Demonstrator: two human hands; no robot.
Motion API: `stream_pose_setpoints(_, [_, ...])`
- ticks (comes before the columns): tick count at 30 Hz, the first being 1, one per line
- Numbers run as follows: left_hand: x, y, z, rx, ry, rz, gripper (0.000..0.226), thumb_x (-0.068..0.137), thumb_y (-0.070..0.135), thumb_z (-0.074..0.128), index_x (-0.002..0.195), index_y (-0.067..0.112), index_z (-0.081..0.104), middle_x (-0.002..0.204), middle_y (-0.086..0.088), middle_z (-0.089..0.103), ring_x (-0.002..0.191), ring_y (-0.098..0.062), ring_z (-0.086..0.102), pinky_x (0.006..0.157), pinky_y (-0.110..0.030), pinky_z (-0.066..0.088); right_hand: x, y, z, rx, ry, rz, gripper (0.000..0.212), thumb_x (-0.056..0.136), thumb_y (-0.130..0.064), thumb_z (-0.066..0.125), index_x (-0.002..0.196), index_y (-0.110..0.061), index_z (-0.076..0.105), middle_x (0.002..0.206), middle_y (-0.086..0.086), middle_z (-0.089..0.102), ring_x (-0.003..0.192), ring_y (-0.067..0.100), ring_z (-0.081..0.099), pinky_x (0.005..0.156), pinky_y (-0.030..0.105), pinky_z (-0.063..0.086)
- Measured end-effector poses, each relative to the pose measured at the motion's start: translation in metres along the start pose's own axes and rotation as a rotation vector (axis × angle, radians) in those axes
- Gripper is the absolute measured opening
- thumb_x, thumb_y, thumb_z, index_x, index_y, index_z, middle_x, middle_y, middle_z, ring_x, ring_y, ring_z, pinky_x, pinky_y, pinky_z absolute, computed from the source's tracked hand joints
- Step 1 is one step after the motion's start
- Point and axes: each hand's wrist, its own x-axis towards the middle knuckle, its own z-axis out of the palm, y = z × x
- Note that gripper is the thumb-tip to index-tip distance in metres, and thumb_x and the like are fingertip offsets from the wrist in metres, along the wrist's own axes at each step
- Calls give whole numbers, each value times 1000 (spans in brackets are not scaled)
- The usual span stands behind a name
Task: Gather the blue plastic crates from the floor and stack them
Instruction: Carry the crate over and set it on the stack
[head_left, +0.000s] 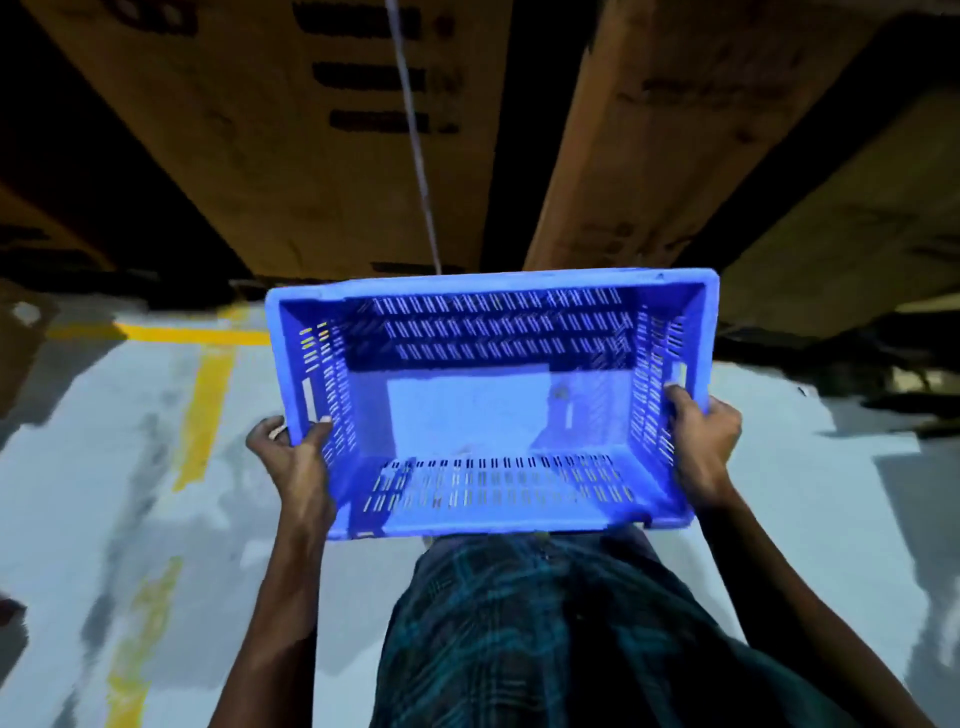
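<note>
Tall brown cardboard boxes (291, 135) stand beyond a pale floor (72, 467) marked with yellow lines (205, 415). One empty blue crate (488, 405) hangs over the floor, seemingly clear of it, left hand (296, 452) and right hand (701, 436) each clasping a short side wall.

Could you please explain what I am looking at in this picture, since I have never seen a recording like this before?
There is no machine here. The single picture comes from a camera worn on a person's head, looking forward and down. The left hand and right hand grip the short ends of one empty blue plastic crate, carried off the ground in front of the body. Below lies a grey floor with yellow painted lines. Ahead stand large brown cardboard boxes. No other crate shows.
</note>
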Motion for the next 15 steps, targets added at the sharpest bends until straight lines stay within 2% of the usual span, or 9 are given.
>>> stream_pose_setpoints(2, [16,3,18,39,-57,-23,47,84,-4,63,110,21,33,98,-8,59,72,-15,62,65,-30,52,6,14,1,22,7,57,55,67,-52,73,62,-1,53,56,6,45,55,17,40,51,49,42])
stream_pose_setpoints(5, [39,4,48,93,-83,-92,51,79,2,68,111,25,35,108,-11,59,84,-24,65,75,-35,54,13,22,8,48,-79,112,42,74,-45,71,58,-9,56,56,9,50,54,19,44,53,40,38])
stream_pose_setpoints(7, [52,-4,66,166,-85,-160,55,69,17,73,103,40,36,100,-4,64,97,-32,65,92,-46,53,25,31,12,42,-194,141,34,78,-40,68,62,-11,60,58,12,53,54,21,46,56,39,39])
stream_pose_setpoints(9, [64,-16,84,270,-80,-238,52,62,29,72,93,48,35,89,1,64,104,-36,61,98,-52,47,43,44,19,-8,-275,186,35,74,-43,70,71,-9,64,62,14,57,57,24,50,59,40,42])
stream_pose_setpoints(12, [81,-44,108,338,-80,-318,50,59,32,73,91,45,37,85,3,63,105,-34,60,98,-50,48,72,62,33,-55,-312,265,41,58,-47,69,73,-9,63,60,12,57,56,24,51,59,38,42])
stream_pose_setpoints(15, [122,-113,112,300,-107,-336,54,47,34,79,88,51,47,92,-1,70,98,-31,67,103,-53,45,96,70,44,-67,-346,350,32,59,-40,70,71,-11,63,61,11,57,53,22,50,54,32,39])
